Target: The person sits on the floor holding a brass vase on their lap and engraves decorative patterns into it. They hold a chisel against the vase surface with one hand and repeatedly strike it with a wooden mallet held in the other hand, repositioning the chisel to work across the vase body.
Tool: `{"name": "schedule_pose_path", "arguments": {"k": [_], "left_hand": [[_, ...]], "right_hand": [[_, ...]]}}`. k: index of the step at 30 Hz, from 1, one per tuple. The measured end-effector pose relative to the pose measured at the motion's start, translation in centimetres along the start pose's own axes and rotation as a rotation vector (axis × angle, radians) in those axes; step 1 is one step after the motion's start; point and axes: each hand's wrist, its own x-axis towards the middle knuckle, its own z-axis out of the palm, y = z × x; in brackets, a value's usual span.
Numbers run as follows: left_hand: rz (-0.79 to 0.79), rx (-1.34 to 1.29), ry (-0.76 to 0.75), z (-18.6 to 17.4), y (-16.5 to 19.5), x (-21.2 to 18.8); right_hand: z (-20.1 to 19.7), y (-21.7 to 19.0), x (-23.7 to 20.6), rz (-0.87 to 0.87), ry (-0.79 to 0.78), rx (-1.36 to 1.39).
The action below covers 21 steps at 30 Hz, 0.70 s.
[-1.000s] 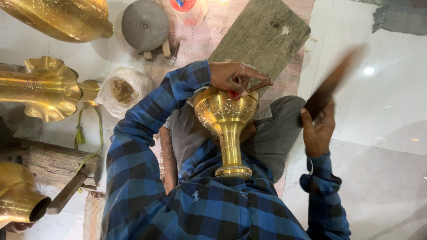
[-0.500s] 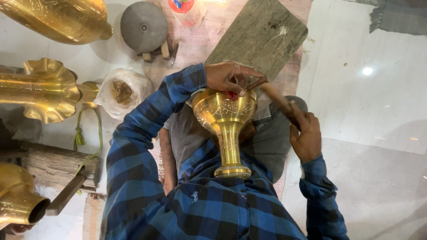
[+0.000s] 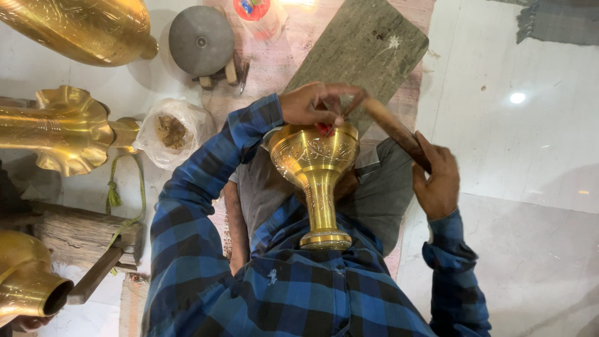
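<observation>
Two hands are working a brass goblet-shaped vase [image 3: 317, 181] resting in the lap: the left hand [image 3: 312, 105] is pinching a small tool at its rim, mostly hiding it, while the right hand [image 3: 437, 181] is gripping a wooden stick [image 3: 390, 125]. One clear plastic bag [image 3: 168, 132] is lying on the floor beside three other brass pieces, each being cut off by the edge; a red-topped container [image 3: 253, 9] is barely showing.

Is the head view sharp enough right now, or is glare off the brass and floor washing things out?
Head view: brass goblet and both hands sharp; wooden stick in the right hand only slightly soft. A small lamp reflection glints on the glossy floor; brass highlights stay readable.
</observation>
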Motion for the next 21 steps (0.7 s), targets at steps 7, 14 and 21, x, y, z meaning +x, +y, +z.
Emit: {"name": "schedule_pose_path", "arguments": {"k": [7,14,21], "left_hand": [[-0.218,-0.008,0.329,1.6,0.7,-1.9],[-0.252,0.225,0.529,4.7,2.3,-2.0],[-0.295,0.156,0.587,5.2,2.1,-2.2]], "right_hand": [[0.7,-0.1,-1.2,0.023,-0.127,0.02],[-0.9,0.2,0.7,-0.095,-0.093,-0.075],[-3.3,0.2,5.0,-0.213,-0.19,-0.435]]}}
